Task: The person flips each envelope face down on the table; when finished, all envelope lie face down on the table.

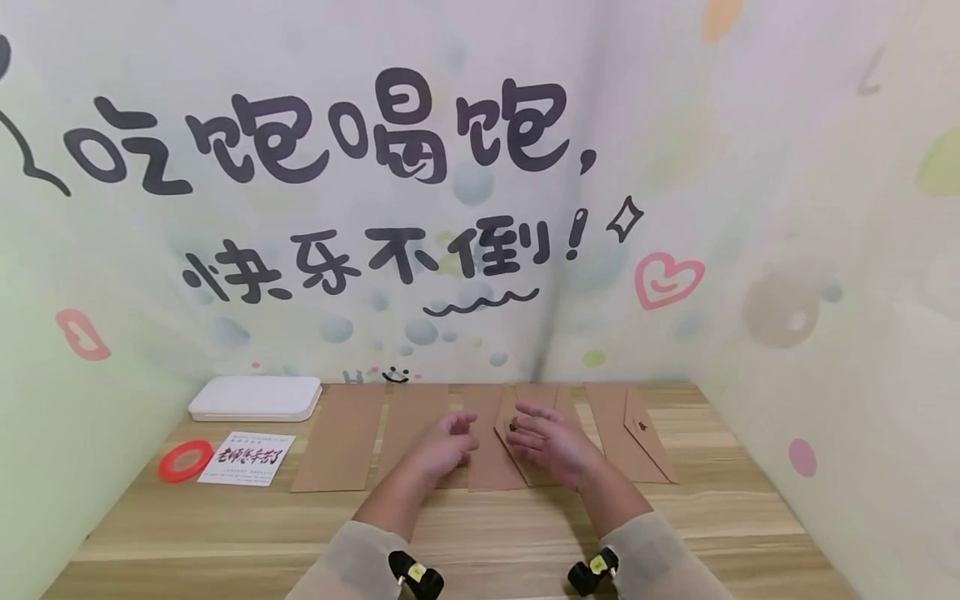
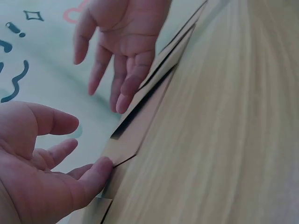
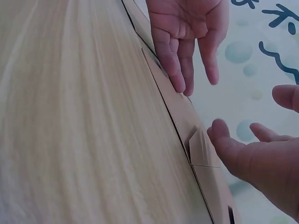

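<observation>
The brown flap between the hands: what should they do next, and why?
Perhaps gently press the brown flap down with the right hand: a dark line along its edge suggests it may not lie flat, and that hand is close by, holding nothing.

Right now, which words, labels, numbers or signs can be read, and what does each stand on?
"吃饱喝饱," on the pale, bubble-patterned backdrop.
"快乐不倒!" on the same backdrop, below.
"老师您辛苦了" on the white rectangular card; its fine print is too small to read.
Also unreadable: yellow labels on the black wrist-worn devices, dark marks on two brown paper envelopes, faint lettering at the backdrop's foot.
</observation>
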Action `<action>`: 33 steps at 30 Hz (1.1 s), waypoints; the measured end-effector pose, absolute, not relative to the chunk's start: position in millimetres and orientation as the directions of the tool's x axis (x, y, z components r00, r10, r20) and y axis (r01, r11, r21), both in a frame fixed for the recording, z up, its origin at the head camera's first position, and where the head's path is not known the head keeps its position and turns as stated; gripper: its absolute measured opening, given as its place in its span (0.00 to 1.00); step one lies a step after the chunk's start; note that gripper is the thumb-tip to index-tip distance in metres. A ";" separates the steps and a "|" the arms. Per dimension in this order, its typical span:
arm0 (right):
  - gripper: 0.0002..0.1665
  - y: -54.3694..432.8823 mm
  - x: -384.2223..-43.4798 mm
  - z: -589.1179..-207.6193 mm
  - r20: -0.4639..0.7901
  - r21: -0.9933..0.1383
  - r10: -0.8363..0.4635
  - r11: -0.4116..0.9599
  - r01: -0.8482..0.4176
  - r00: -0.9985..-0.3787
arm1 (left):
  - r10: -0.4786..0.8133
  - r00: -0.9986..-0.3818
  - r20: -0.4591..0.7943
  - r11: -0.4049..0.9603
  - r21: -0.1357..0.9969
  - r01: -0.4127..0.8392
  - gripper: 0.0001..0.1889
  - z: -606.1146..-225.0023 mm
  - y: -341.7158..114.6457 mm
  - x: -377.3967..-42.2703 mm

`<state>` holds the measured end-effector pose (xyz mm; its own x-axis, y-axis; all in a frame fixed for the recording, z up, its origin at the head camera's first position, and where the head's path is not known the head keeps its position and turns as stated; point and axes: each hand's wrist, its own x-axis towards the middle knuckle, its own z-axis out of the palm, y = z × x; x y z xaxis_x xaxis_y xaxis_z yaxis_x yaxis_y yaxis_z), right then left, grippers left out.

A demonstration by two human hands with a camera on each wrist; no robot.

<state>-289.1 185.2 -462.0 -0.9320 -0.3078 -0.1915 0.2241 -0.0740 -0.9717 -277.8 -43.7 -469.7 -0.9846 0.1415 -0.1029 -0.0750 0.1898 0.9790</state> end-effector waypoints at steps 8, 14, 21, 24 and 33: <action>0.36 189.7 -290.1 -463.3 -0.172 -0.980 -0.268 -0.055 0.194 -0.948 | 0.119 -0.988 -0.097 0.235 0.970 -0.067 0.30 -470.2 -42.7 -276.1; 0.37 192.6 -291.4 -464.6 -0.179 -0.978 -0.277 -0.050 0.200 -0.944 | 0.119 -0.988 -0.100 0.237 0.969 -0.070 0.29 -469.1 -43.9 -276.9; 0.38 193.3 -293.4 -466.7 -0.180 -0.979 -0.295 -0.041 0.201 -0.938 | 0.129 -0.987 -0.098 0.237 0.969 -0.065 0.29 -467.8 -46.1 -277.7; 0.39 196.7 -295.5 -467.3 -0.185 -0.976 -0.292 -0.060 0.211 -0.938 | 0.135 -0.986 -0.102 0.232 0.970 -0.068 0.29 -467.4 -46.8 -277.6; 0.38 202.5 -298.2 -464.0 -0.149 -0.983 -0.322 -0.053 0.175 -0.935 | 0.151 -0.984 -0.089 0.205 0.977 -0.057 0.29 -468.1 -45.5 -277.2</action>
